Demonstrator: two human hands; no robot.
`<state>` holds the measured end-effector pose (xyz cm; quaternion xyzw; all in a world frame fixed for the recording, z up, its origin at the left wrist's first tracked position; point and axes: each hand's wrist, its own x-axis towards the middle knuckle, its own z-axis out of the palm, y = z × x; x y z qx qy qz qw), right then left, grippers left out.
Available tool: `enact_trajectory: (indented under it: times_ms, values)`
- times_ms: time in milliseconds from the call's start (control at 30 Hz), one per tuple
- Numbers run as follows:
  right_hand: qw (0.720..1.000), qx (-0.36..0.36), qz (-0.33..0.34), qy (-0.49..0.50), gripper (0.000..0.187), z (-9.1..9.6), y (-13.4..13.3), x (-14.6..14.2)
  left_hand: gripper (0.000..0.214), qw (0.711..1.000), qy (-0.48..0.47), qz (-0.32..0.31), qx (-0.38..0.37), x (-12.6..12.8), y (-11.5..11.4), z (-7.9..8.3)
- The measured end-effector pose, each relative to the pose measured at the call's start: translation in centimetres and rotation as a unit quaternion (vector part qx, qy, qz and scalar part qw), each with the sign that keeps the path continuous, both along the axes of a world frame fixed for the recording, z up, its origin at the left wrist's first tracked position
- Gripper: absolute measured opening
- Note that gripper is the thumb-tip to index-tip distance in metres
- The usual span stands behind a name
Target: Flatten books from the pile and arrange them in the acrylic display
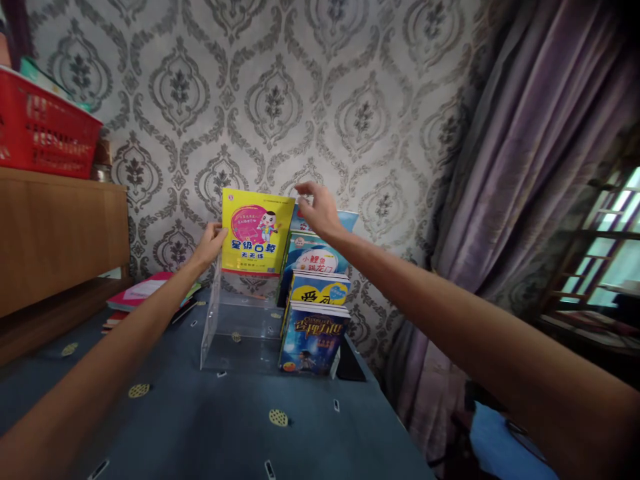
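A yellow workbook with a cartoon child on its cover stands upright at the back of a clear stepped rack. My left hand is closed at its left edge, thumb in front and the other fingers partly hidden. Beside its top right corner is my right hand, fingers bent and apart; whether they touch the corner I cannot tell. Below my right hand, the right side of the rack holds a light blue book, a teal book, a yellow-and-blue book and, in front, dark blue books.
Several books lie piled at the left by a wooden cabinet, which bears a red basket. A patterned blue cloth covers the table. Behind is a papered wall; a purple curtain hangs at the right.
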<state>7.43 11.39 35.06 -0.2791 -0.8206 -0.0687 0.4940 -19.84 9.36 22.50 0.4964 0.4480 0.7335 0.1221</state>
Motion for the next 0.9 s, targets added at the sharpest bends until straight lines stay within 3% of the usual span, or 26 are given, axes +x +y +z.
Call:
enact_trajectory:
  times_ms: [67, 133, 267, 300, 367, 433, 533, 633, 733, 900]
  values:
    - [0.999, 0.032, 0.035, -0.004, 0.041, -3.6, -2.6, 0.7, 0.030, 0.996, 0.053, 0.070, -0.011, -1.2, -0.7, -1.9]
    - [0.990, 0.032, 0.118, -0.071, 0.039, -8.9, -5.6, 1.7, 0.029, 0.975, 0.148, 0.152, -0.060, -2.7, -2.1, -5.1]
    - [0.909, 0.002, 0.333, -0.251, 0.037, -21.4, -11.1, 3.8, 0.023, 0.919, 0.264, 0.216, -0.199, -5.3, -6.7, -13.3]
    - [0.900, -0.012, 0.352, -0.258, 0.038, -24.2, -12.1, 4.2, 0.027, 0.907, 0.278, 0.226, -0.223, -5.8, -7.9, -15.0]
    - [0.909, -0.087, 0.343, -0.220, 0.038, -29.0, -13.5, 4.5, 0.041, 0.879, 0.311, 0.249, -0.263, -7.0, -9.8, -17.8]
    - [0.922, -0.161, 0.318, -0.153, 0.033, -32.6, -14.1, 4.3, 0.055, 0.820, 0.378, 0.285, -0.323, -8.4, -10.7, -19.3]
    - [0.927, -0.214, 0.295, -0.089, 0.030, -35.8, -14.2, 4.1, 0.068, 0.738, 0.455, 0.321, -0.382, -10.7, -10.5, -20.0]
    - [0.921, -0.234, 0.300, -0.080, 0.031, -37.1, -14.1, 4.1, 0.071, 0.726, 0.463, 0.324, -0.393, -12.4, -9.5, -19.9]
    - [0.911, -0.275, 0.296, -0.081, 0.028, -37.1, -14.1, 4.2, 0.066, 0.713, 0.471, 0.317, -0.411, -12.9, -9.1, -19.7]
    - [0.903, -0.306, 0.293, -0.072, 0.025, -36.9, -14.0, 4.1, 0.058, 0.687, 0.509, 0.303, -0.421, -12.3, -10.4, -19.4]
